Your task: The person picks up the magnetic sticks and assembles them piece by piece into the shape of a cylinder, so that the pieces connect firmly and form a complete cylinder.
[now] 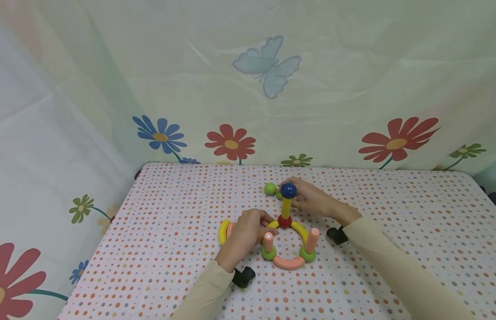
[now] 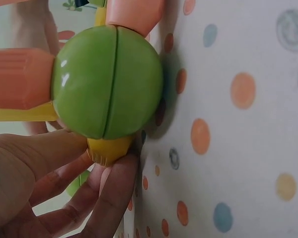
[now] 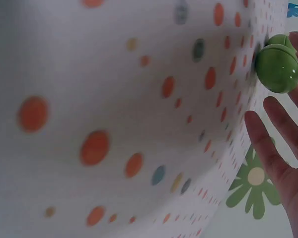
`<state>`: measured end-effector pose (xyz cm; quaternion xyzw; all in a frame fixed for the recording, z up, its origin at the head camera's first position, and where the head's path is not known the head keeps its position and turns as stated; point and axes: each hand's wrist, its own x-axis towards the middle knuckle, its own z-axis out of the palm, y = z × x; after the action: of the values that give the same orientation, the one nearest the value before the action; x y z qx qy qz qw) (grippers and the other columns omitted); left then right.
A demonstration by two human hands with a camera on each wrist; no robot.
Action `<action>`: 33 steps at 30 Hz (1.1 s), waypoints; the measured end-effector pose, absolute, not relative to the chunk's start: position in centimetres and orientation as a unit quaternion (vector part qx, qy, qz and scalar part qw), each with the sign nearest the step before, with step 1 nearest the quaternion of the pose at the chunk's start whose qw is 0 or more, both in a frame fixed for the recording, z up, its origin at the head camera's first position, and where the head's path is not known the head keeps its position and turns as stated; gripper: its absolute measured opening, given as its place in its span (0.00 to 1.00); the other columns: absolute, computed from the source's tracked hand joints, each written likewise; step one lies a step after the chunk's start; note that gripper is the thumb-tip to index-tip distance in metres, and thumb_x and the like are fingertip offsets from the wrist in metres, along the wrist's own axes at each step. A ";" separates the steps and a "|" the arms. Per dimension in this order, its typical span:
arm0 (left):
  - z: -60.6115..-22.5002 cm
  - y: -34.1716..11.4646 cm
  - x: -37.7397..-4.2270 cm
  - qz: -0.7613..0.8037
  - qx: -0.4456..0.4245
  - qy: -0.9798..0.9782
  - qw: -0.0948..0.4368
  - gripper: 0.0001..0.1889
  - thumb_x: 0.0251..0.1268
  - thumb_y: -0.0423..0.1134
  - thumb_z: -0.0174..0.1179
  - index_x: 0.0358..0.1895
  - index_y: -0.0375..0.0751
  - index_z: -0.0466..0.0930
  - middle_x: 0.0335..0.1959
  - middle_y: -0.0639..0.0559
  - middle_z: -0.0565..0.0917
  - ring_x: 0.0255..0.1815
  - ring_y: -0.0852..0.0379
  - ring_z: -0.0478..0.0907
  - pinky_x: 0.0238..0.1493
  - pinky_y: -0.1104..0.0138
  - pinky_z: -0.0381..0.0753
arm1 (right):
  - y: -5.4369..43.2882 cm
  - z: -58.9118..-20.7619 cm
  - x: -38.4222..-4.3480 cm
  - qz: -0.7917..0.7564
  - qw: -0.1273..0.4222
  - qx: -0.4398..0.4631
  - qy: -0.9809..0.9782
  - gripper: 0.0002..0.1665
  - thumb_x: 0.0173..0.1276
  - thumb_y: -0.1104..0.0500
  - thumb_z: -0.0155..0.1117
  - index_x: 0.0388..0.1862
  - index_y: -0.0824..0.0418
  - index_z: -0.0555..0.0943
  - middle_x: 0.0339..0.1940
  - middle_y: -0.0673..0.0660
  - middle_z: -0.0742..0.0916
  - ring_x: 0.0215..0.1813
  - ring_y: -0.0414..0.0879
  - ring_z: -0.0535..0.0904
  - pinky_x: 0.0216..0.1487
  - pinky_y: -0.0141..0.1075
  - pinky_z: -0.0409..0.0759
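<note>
My left hand (image 1: 249, 224) pinches a yellow curved piece (image 2: 109, 150) at the left of a ring of toy blocks, just beside a green ball connector (image 2: 109, 82). A salmon stick (image 1: 268, 242) rises from that connector, and another salmon stick (image 1: 312, 240) stands on a second green connector (image 1: 308, 254). At the ring's back, a yellow stick (image 1: 286, 208) stands upright on a red ball (image 1: 284, 221) and carries a blue ball (image 1: 288, 190). Behind it, my right hand (image 1: 312, 198) reaches with fingers spread around a loose green ball (image 3: 277, 69); whether they touch is unclear.
Another loose green ball (image 1: 270, 189) lies beside the first. Left of my left hand lie a yellow curved piece (image 1: 223, 232) and a salmon piece (image 1: 230, 229), partly hidden. A salmon curved piece (image 1: 289, 263) forms the ring's front. The dotted tabletop (image 1: 171, 235) meets a flowered curtain (image 1: 332, 111) behind.
</note>
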<state>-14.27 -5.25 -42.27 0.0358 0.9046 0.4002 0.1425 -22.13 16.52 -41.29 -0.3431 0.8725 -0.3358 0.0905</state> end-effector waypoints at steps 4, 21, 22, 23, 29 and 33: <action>-42.1 -5.3 -14.2 0.410 0.038 0.901 0.140 0.12 0.57 0.37 0.80 0.43 0.39 0.90 0.29 0.57 0.83 0.29 0.62 0.77 0.33 0.70 0.75 | 17.4 -41.2 -21.7 -0.322 0.080 -0.326 0.885 0.15 0.73 0.66 0.69 0.57 0.66 0.84 0.55 0.63 0.81 0.58 0.60 0.80 0.58 0.55 0.82; -42.1 -5.3 -14.1 0.408 0.039 0.901 0.142 0.12 0.59 0.36 0.79 0.44 0.38 0.90 0.30 0.56 0.83 0.30 0.60 0.75 0.32 0.70 0.72 | 20.3 -40.8 -19.7 -0.331 0.143 -0.298 0.884 0.09 0.68 0.65 0.75 0.46 0.62 0.87 0.45 0.54 0.84 0.47 0.47 0.81 0.47 0.38 0.86; -42.1 -5.3 -14.1 0.408 0.038 0.901 0.142 0.12 0.59 0.36 0.79 0.44 0.38 0.90 0.30 0.56 0.83 0.30 0.60 0.75 0.32 0.70 0.72 | 20.4 -40.7 -19.6 -0.325 0.143 -0.299 0.885 0.09 0.68 0.65 0.75 0.45 0.62 0.87 0.44 0.54 0.85 0.47 0.47 0.81 0.46 0.38 0.86; -42.1 -5.3 -14.1 0.408 0.038 0.901 0.142 0.12 0.59 0.37 0.79 0.44 0.39 0.90 0.30 0.56 0.83 0.30 0.60 0.75 0.32 0.70 0.72 | 20.6 -40.6 -19.5 -0.320 0.144 -0.299 0.888 0.09 0.67 0.66 0.75 0.45 0.62 0.87 0.44 0.54 0.85 0.46 0.47 0.81 0.46 0.38 0.86; -42.2 -5.3 -14.1 0.405 0.044 0.903 0.137 0.12 0.59 0.37 0.79 0.43 0.38 0.90 0.30 0.56 0.83 0.30 0.60 0.75 0.32 0.70 0.72 | 21.7 -39.1 -17.8 -0.324 0.111 -0.283 0.896 0.14 0.63 0.65 0.79 0.47 0.63 0.86 0.45 0.52 0.87 0.46 0.47 0.82 0.46 0.38 0.87; -42.2 -5.3 -14.1 0.408 0.050 0.902 0.135 0.12 0.59 0.37 0.79 0.43 0.38 0.90 0.31 0.56 0.83 0.31 0.60 0.75 0.33 0.70 0.73 | 22.3 -36.7 -16.2 -0.343 0.043 -0.306 0.887 0.18 0.60 0.66 0.81 0.48 0.61 0.86 0.45 0.50 0.87 0.46 0.45 0.83 0.46 0.38 0.87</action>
<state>-14.08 -5.31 -42.25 0.0497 0.9018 0.4076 0.1350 -16.18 22.32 -36.66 -0.3065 0.8867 -0.3434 0.0431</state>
